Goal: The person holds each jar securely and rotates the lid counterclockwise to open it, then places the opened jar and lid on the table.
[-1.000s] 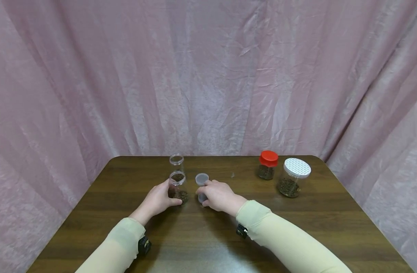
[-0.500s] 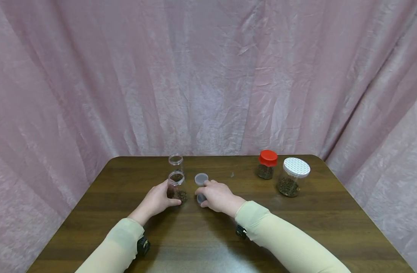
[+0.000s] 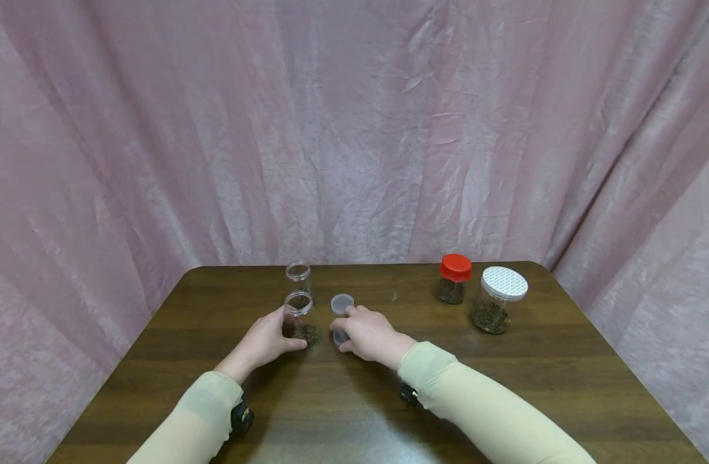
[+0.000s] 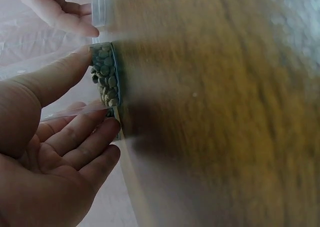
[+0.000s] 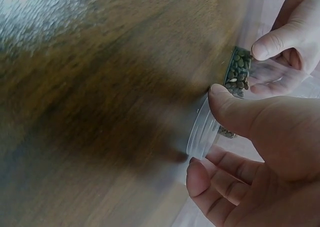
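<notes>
My left hand grips an uncapped clear jar standing upright on the table, its thumb on the near side. Small greenish-brown pellets fill the jar's lower part, as the left wrist view shows. To the right, my right hand pinches a translucent lid by its rim between thumb and fingers; the lid lies at table level. Just beyond that hand is a second translucent lid. Behind the held jar stands another uncapped clear jar, its lower part mostly hidden.
At the table's right rear stand a jar with a red lid and a wider jar with a white patterned lid, both holding dark pellets. The brown wooden table ends at a pink curtain.
Both hands keep their places on the jar and the lid. The whole head view has shifted very slightly; no object has visibly moved on the table.
</notes>
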`<state>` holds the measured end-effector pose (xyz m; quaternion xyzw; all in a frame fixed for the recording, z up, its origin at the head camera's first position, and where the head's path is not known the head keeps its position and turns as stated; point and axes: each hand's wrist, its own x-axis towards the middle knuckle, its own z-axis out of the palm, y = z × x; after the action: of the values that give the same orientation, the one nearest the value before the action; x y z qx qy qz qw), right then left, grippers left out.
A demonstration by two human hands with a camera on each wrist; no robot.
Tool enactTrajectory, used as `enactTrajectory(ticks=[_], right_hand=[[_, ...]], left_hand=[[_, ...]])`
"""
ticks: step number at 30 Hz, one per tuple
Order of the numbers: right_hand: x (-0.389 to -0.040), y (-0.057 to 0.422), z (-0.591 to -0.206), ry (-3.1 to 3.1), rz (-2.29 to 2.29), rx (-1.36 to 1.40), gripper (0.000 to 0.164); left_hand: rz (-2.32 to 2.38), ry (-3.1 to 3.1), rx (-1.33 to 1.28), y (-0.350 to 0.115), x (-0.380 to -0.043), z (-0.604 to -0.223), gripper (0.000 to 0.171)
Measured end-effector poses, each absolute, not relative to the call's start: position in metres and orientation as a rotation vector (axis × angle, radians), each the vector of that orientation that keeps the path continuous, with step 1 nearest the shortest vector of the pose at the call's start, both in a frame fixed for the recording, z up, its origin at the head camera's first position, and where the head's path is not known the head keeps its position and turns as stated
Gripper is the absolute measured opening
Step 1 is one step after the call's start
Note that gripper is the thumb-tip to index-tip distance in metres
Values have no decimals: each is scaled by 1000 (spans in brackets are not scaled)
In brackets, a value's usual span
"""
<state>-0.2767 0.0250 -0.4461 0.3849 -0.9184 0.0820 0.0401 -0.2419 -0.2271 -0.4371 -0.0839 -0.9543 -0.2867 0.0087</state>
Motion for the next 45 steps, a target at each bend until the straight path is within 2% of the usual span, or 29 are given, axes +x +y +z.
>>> enactTrajectory(ticks=[28, 39, 45], right_hand=[[-282, 21, -446, -2816, 225, 1181, 41], [-281, 19, -445, -2819, 209, 1185, 43], [-279, 24, -441, -2813, 245, 1183, 49]], left_hand=[[-892, -2997, -243, -236, -252, -441, 46], [-967, -2991, -200, -234, -247, -430, 60], [-955, -2980, -176, -232, -244, -414, 93]])
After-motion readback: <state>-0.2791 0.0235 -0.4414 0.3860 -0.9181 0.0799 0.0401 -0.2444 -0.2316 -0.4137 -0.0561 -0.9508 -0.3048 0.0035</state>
